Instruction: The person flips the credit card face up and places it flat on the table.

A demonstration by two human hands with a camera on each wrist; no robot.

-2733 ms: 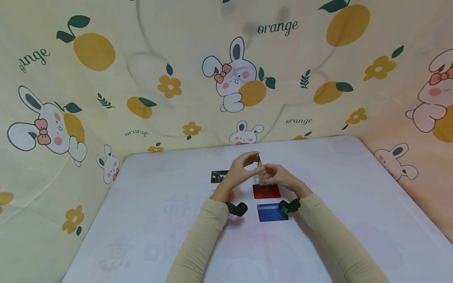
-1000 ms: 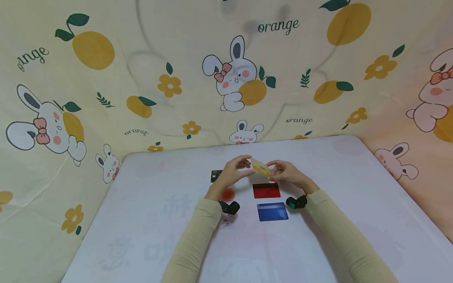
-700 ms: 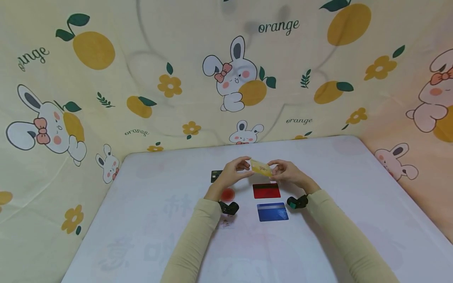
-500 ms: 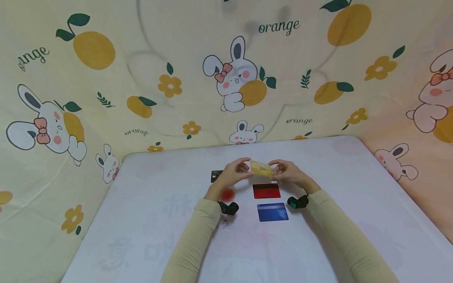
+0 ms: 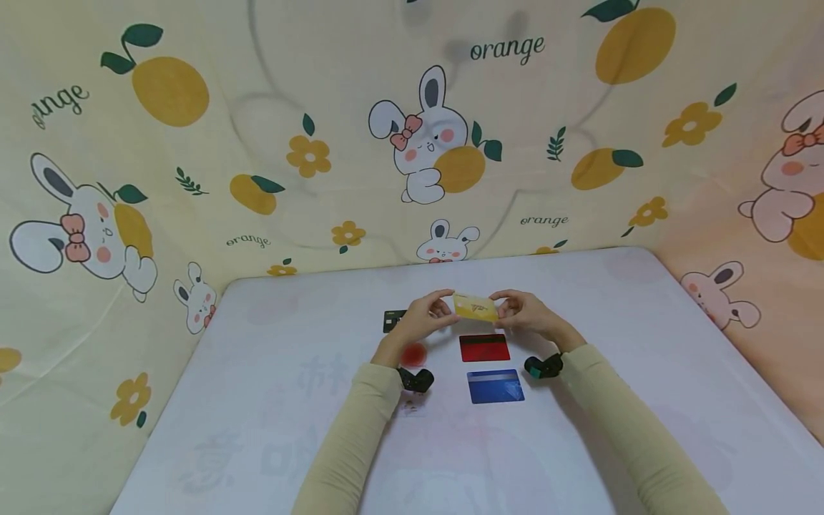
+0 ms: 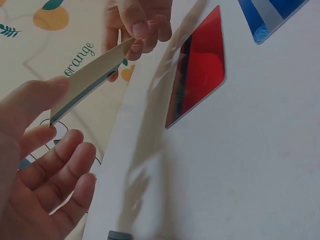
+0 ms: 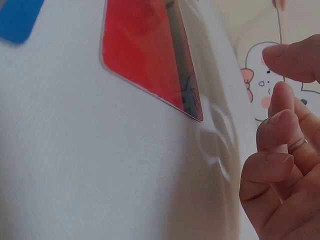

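Between both hands a yellow card (image 5: 476,307) is held up above the table, its printed face towards the head camera. My left hand (image 5: 421,317) pinches its left end, my right hand (image 5: 524,313) its right end. In the left wrist view the card (image 6: 87,82) shows a pale side with a dark stripe along the lower edge. The right wrist view has it nearly edge-on beside the right hand (image 7: 285,150). Just below lies a red card (image 5: 485,347) with a dark stripe, and nearer me a blue card (image 5: 496,386).
A black card (image 5: 393,320) lies partly hidden behind the left hand. A round red print (image 5: 414,355) and a pale card (image 5: 412,405) show near the left wrist. All rest on a white table (image 5: 283,343), with a printed cloth (image 5: 386,236) behind it.
Earlier the card stood nearly edge-on with the hands close together. The hands have since moved apart and the yellow face has turned towards the head camera. Over the last half second they barely move.
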